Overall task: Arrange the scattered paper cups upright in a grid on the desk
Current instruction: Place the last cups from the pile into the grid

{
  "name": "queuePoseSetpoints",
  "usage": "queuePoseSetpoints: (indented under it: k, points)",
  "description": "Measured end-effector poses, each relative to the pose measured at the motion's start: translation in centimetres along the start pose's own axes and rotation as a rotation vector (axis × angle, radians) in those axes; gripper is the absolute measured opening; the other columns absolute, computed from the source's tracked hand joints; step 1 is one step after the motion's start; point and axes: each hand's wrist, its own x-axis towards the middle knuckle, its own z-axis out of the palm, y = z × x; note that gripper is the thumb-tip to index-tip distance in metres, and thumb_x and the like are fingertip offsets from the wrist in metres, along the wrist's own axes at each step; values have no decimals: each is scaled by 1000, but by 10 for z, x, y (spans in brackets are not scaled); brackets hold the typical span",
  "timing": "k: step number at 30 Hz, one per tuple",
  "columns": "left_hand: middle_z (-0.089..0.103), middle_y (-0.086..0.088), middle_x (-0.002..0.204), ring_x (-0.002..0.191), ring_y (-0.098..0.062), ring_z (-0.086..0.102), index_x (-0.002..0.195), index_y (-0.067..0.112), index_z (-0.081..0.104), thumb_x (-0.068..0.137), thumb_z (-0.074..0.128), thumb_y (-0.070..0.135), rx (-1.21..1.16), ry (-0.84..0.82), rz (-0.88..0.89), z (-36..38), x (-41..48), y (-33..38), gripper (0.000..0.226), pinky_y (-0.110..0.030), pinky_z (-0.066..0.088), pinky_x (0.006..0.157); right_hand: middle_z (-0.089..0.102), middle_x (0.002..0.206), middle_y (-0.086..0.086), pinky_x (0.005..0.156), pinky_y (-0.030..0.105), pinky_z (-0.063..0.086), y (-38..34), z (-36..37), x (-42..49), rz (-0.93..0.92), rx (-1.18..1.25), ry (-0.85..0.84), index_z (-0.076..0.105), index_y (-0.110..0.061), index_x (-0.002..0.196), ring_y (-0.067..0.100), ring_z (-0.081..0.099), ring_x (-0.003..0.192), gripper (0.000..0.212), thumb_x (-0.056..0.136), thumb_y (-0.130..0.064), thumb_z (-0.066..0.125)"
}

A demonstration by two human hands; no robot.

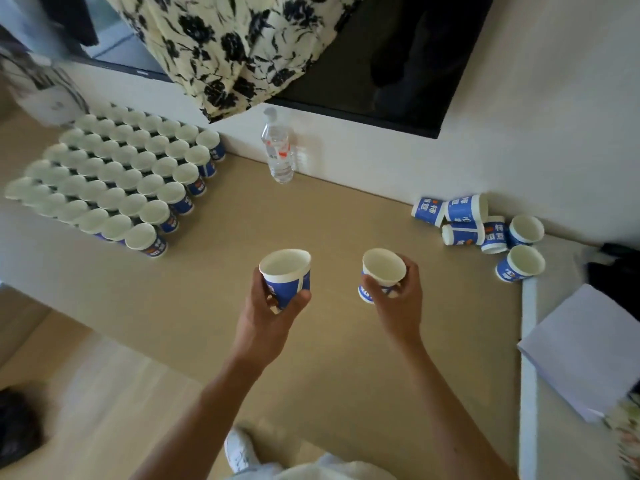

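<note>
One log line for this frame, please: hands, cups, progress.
left hand: grips left cup | right hand: grips right cup | grid: upright on desk, left | loose cups: right, some on sides

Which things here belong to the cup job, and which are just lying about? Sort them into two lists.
Job: left hand gripping one cup; right hand gripping another cup; upright grid; scattered cups; desk.

Lying about: water bottle; white paper sheets; floral cloth; dark screen.
</note>
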Motion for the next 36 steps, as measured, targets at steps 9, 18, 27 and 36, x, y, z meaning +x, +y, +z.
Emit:
queuePoseSetpoints:
  k: [9, 18, 27, 36]
  points:
    - [64, 6, 113, 97, -16, 61, 123, 37, 57, 69, 77, 46, -83, 205, 22, -133, -12, -32, 58, -26, 48, 78, 70, 111, -7, 78, 18, 53, -55, 119, -101, -28, 92, -248, 62, -27, 115, 10, 68, 99, 57, 64, -33, 87]
    - [67, 14, 112, 104, -5, 60, 120, 37, 58, 73, 86, 24, -174, 349, 10, -258, -27, -82, 56, -21, 42, 79, 70, 109, -11, 79, 20, 54, -80, 244, -174, -45, 76, -439, 61, -24, 116, 11, 68, 100, 59, 64, -11, 86]
    - [67, 20, 109, 102, -4, 60, 121, 37, 59, 75, 85, 17, -183, 491, 23, -378, -35, -118, 56, -18, 43, 77, 69, 112, -2, 79, 25, 55, -83, 360, -244, 29, 120, -496, 61, -23, 112, 16, 69, 101, 68, 49, -29, 86]
    - [67, 21, 107, 102, -3, 60, 119, 32, 60, 73, 87, 19, -112, 584, -6, -463, 1, -151, 55, -22, 43, 78, 70, 115, 4, 86, 32, 57, -75, 475, -240, 110, 121, -574, 60, -16, 118, 20, 69, 106, 71, 55, -36, 86]
